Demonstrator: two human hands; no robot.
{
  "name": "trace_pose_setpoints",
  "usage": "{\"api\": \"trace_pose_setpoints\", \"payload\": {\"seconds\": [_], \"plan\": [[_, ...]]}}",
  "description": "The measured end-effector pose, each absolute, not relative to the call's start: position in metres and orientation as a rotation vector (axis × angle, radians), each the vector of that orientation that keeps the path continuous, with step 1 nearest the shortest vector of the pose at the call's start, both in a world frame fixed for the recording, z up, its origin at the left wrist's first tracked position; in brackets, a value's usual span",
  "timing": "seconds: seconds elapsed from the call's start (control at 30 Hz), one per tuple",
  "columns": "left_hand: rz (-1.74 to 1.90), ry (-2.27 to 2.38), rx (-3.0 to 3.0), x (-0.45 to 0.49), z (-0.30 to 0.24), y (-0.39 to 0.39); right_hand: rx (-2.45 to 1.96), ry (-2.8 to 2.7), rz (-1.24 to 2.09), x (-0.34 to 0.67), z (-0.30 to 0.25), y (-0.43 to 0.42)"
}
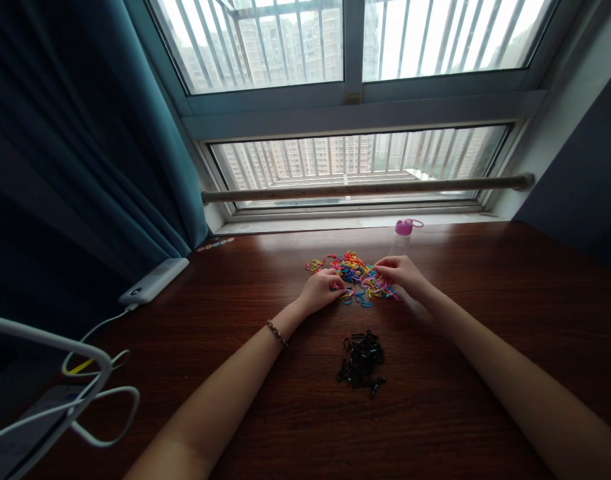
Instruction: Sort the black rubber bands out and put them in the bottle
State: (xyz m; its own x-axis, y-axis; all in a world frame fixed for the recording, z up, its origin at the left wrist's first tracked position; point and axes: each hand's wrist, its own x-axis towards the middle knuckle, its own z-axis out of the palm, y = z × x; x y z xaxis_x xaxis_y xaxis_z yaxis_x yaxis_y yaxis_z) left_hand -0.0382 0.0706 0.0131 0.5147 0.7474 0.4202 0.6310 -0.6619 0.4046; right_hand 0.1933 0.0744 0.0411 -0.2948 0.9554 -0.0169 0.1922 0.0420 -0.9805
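Note:
A pile of small rubber bands [352, 268] in many colours lies spread on the brown table between my hands. At its left edge is my left hand [321, 292], fingers curled in towards the thumb; bits of pink show beside them, but what they hold is too small to make out. My right hand [401, 273] reaches the pile's right side with thumb and fingertips pinched together, and whatever is in the pinch cannot be made out. Closer to me, a separate heap of black rubber bands [362, 359] touches neither hand.
Just behind my right hand stands a clear bottle with a pink lid [404, 228]. A white power bank [154, 280] with a cable lies at the left by the blue curtain [150, 167]. White tubing [92, 347] crosses the lower left. The window sill [285, 225] borders the table's far edge.

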Motion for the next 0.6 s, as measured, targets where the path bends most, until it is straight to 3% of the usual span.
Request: {"api": "trace_pose_setpoints", "payload": {"seconds": [0.33,0.6], "plan": [[0.810,1.119,2.535,-0.037,0.015,0.072,-1.186,-1.454,1.142,0.194,0.036,0.079],[0.781,1.314,2.562,-0.035,0.010,0.072,-1.553,-1.538,0.372,0.203,0.027,0.083]]}}
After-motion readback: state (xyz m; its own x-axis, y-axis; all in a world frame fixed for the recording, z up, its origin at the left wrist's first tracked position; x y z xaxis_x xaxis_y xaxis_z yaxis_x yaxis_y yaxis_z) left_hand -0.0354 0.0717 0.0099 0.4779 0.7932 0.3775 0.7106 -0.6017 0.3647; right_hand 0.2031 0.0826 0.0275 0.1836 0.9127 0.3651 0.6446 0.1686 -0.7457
